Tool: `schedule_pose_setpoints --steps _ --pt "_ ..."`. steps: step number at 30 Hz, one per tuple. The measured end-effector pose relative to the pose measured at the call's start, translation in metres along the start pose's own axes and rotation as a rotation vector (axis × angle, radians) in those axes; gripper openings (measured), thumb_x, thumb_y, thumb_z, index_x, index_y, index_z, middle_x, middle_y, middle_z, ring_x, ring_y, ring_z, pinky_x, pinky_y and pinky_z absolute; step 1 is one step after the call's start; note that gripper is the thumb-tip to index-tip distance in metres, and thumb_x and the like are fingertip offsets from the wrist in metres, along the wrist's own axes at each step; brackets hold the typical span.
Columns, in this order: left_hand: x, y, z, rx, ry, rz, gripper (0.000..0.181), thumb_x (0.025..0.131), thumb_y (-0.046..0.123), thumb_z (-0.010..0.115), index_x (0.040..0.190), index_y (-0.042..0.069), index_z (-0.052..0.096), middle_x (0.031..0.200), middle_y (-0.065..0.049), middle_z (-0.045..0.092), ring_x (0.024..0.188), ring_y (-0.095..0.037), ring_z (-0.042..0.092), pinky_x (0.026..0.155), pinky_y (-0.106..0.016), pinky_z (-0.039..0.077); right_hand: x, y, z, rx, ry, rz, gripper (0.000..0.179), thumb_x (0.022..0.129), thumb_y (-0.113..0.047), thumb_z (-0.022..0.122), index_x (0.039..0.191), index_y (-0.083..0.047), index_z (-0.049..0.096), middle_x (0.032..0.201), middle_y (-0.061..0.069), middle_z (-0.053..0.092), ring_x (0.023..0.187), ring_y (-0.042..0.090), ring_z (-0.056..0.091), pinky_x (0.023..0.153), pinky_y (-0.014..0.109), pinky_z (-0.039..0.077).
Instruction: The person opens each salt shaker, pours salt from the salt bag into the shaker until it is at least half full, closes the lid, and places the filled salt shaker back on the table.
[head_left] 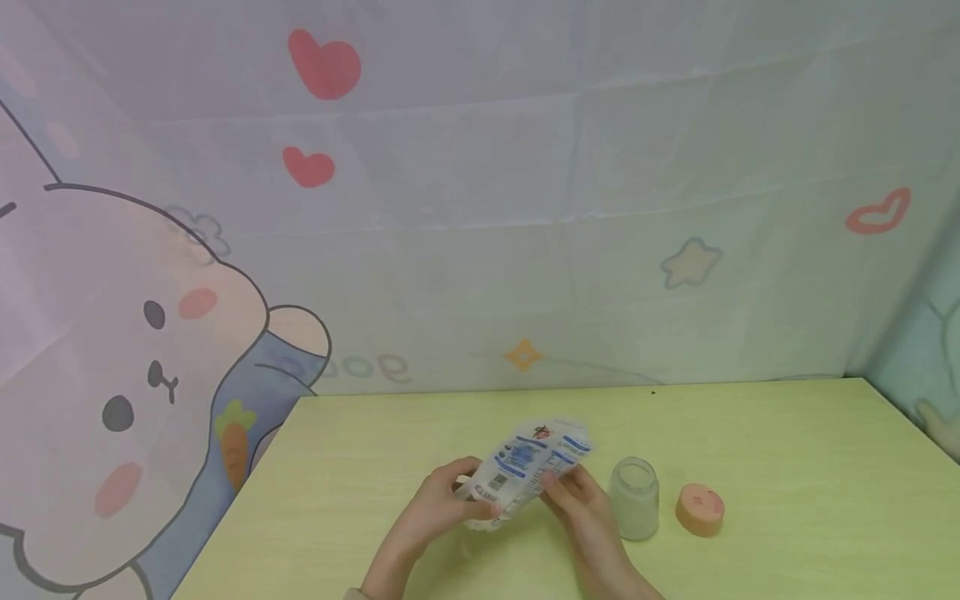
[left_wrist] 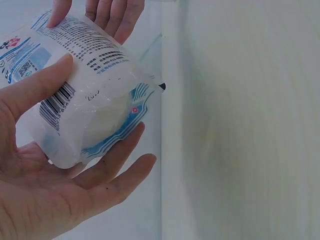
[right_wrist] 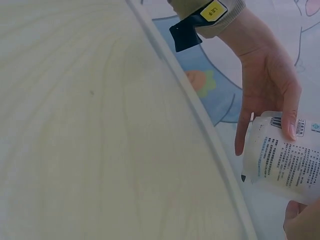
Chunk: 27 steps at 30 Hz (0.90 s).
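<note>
A soft, pale plastic packet (head_left: pixel 525 468) with blue print is held tilted above the table by both hands. The left hand (head_left: pixel 438 504) grips its near left end, thumb across the printed face and fingers underneath, as the left wrist view shows. On the packet's right edge the right hand (head_left: pixel 588 512) pinches with its thumb on top. A barcode and dense lines of text cover the side of the packet (left_wrist: pixel 95 65) in the left wrist view; whitish contents show through. Just right of the right hand stands a lidless glass jar (head_left: pixel 636 504).
An orange-pink round lid (head_left: pixel 701 510) lies on the table right of the jar. The pale yellow wood-grain table (head_left: pixel 810 483) ends at a printed cloth backdrop (head_left: pixel 480 275) with hearts and a cartoon animal. A dark strap with a yellow label (right_wrist: pixel 212 12) circles the left wrist.
</note>
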<state>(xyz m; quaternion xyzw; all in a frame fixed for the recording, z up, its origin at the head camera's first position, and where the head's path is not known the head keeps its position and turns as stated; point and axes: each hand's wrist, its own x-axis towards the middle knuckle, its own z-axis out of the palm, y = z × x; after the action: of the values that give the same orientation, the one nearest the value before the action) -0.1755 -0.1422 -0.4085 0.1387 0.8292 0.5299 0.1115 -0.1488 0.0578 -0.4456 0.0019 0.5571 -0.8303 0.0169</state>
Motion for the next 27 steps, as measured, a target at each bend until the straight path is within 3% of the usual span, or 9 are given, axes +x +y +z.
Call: schedule_pose_setpoints --steps 6,14,20,27 --pt "0.0009 -0.0012 -0.0026 0.0 0.004 -0.01 0.041 0.074 0.015 0.079 0.112 0.01 0.063 0.102 -0.01 0.068 0.086 -0.018 0.06 0.071 -0.029 0.047 0.0004 -0.0001 -0.0009 0.028 0.002 0.001 0.059 0.094 -0.019 0.059 0.145 -0.001 0.034 0.126 -0.007 0.064 0.111 0.001 0.06 0.115 0.043 0.033" --pt "0.0013 -0.0027 -0.0058 -0.031 -0.003 -0.011 0.042 0.075 0.014 0.078 0.113 0.008 0.062 0.106 -0.012 0.066 0.089 -0.018 0.061 0.071 -0.029 0.049 0.0007 0.0006 -0.0017 0.08 0.015 0.003 0.051 0.093 -0.016 0.061 0.139 -0.004 0.041 0.115 -0.014 0.066 0.112 0.003 0.06 0.103 0.024 0.044" --pt "0.0018 -0.0018 -0.0067 -0.037 -0.009 -0.012 0.041 0.076 0.015 0.078 0.113 0.007 0.063 0.105 -0.01 0.066 0.088 -0.017 0.06 0.071 -0.029 0.049 0.0 0.0014 -0.0012 0.1 0.025 -0.003 0.044 0.093 -0.015 0.061 0.134 -0.007 0.047 0.111 -0.015 0.067 0.11 0.004 0.061 0.1 0.022 0.046" --pt "0.0027 -0.0019 -0.0079 -0.091 -0.016 -0.015 0.04 0.077 0.014 0.076 0.114 0.007 0.063 0.101 -0.007 0.066 0.087 -0.016 0.058 0.072 -0.029 0.047 -0.0007 0.0016 -0.0002 0.127 0.031 0.0 0.046 0.094 -0.014 0.059 0.136 -0.006 0.043 0.11 -0.015 0.066 0.109 0.003 0.061 0.099 0.021 0.046"
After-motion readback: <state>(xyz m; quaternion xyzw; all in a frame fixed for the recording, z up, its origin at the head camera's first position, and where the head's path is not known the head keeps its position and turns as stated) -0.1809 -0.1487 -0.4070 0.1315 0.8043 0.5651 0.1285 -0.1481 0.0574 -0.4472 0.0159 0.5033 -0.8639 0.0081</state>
